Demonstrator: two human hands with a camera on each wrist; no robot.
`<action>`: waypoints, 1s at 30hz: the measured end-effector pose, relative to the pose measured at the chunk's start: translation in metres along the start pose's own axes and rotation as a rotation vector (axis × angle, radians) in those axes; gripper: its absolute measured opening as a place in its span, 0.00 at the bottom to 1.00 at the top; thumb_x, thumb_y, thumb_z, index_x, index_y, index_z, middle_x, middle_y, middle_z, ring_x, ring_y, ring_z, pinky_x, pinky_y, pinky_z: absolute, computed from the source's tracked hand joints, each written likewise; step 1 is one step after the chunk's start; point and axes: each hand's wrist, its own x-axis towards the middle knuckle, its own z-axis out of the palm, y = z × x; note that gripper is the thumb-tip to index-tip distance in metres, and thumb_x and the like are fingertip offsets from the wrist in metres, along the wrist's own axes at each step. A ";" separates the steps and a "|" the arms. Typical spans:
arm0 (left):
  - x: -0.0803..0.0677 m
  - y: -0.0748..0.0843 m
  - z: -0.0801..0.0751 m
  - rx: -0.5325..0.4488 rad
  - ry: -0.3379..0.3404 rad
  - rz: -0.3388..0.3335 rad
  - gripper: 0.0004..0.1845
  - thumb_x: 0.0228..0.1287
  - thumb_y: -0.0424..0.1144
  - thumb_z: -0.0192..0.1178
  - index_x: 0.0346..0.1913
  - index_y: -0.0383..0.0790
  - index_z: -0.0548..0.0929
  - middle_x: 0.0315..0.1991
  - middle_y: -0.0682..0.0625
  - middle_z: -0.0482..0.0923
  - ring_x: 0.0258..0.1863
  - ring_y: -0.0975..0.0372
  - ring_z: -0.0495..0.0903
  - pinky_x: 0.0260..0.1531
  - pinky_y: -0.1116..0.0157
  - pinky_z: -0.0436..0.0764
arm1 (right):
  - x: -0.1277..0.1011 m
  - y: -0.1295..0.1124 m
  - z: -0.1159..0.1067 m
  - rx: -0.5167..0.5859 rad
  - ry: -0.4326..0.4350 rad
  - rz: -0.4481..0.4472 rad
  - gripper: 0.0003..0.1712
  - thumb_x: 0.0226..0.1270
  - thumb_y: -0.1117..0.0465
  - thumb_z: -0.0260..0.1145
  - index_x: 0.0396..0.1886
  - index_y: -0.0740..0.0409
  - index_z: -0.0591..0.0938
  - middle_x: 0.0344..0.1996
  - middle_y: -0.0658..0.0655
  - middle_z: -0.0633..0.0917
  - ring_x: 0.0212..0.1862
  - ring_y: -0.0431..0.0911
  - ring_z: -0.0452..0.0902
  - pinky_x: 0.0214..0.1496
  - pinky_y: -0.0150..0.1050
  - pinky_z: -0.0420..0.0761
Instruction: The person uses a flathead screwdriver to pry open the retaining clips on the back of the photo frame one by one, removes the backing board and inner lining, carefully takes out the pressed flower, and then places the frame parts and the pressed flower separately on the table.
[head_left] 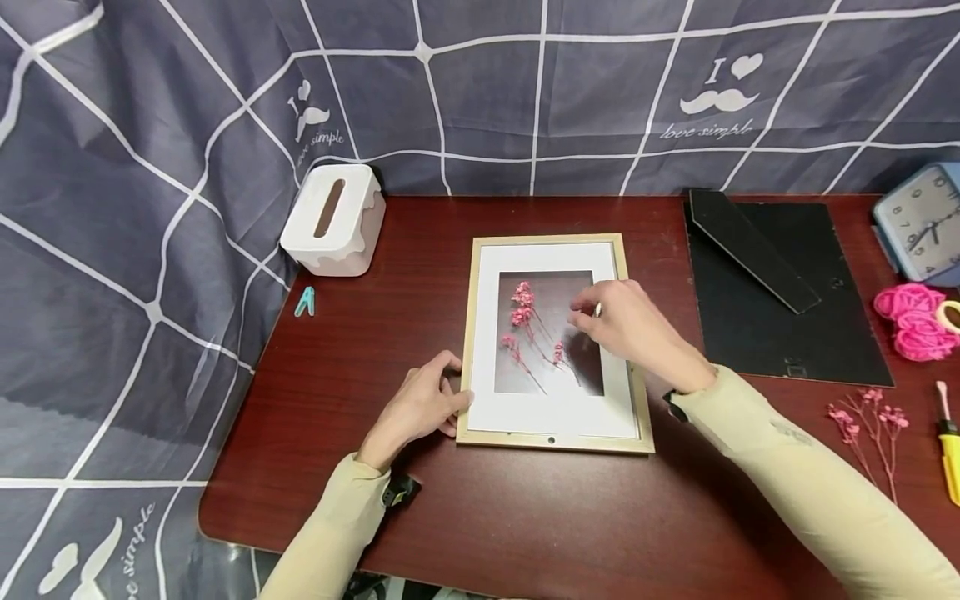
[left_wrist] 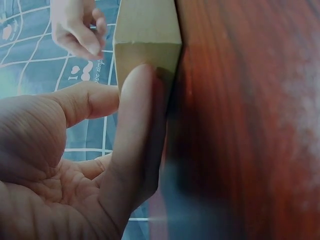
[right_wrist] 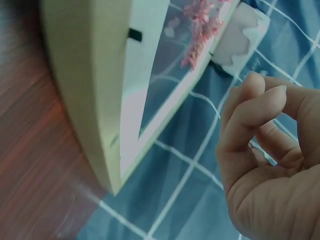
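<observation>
A: Two hands at one pale wooden picture frame with a white mat (head_left: 555,442). Lies flat, face down it seems, in the middle of the dark red-brown wooden surface (head_left: 480,517). Why flat?

B: Probably so that the pink dried flower sprigs (head_left: 528,333) inside rest loose on the glass without sliding off.

A: And the left hand (head_left: 420,408)?

B: Spread fairly straight, thumb (left_wrist: 137,125) pressed flat against the frame's outer edge near the lower left corner. Looks like bracing, to stop any shift.

A: The right hand (head_left: 626,321)?

B: Hovers above the sprigs, over the right part of the mat opening. Fingers curled, thumb and forefinger (right_wrist: 250,100) tip to tip. Possibly a tiny glint between them; cannot tell whether anything is pinched. Not touching the sprigs, as far as visible.

A: Off to the right?

B: Black backing board with a folding stand (head_left: 780,292), well apart from the frame, likely set aside to leave the back open. Nearer the edge, spare pink sprigs (head_left: 870,421), within the right hand's reach.

A: Far left corner?

B: White tissue box (head_left: 333,218), clear of the work.
</observation>
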 end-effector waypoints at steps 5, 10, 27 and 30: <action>0.001 0.001 0.001 -0.002 0.000 -0.005 0.20 0.71 0.32 0.69 0.62 0.38 0.79 0.27 0.44 0.80 0.17 0.59 0.87 0.19 0.60 0.92 | 0.024 -0.003 0.017 -0.031 -0.097 -0.031 0.07 0.73 0.65 0.71 0.36 0.62 0.93 0.26 0.56 0.91 0.27 0.43 0.75 0.31 0.35 0.73; 0.001 0.000 0.002 -0.020 -0.003 -0.013 0.20 0.71 0.32 0.69 0.62 0.37 0.79 0.27 0.44 0.80 0.17 0.59 0.87 0.20 0.60 0.92 | 0.036 -0.008 0.031 -0.048 -0.158 -0.008 0.13 0.73 0.64 0.73 0.25 0.57 0.91 0.17 0.49 0.85 0.22 0.40 0.73 0.26 0.32 0.71; -0.001 0.002 0.000 -0.005 -0.006 -0.009 0.20 0.71 0.32 0.69 0.62 0.37 0.79 0.27 0.44 0.80 0.17 0.59 0.87 0.19 0.60 0.92 | 0.066 0.026 0.064 -0.030 -0.203 0.034 0.20 0.67 0.67 0.68 0.12 0.55 0.84 0.09 0.50 0.80 0.15 0.41 0.74 0.16 0.33 0.71; 0.000 0.002 -0.001 0.000 -0.003 -0.008 0.20 0.71 0.33 0.69 0.62 0.37 0.79 0.27 0.44 0.80 0.17 0.59 0.87 0.19 0.60 0.92 | 0.076 0.044 0.078 -0.042 -0.223 0.073 0.22 0.67 0.67 0.65 0.11 0.53 0.82 0.09 0.49 0.81 0.13 0.41 0.77 0.14 0.33 0.74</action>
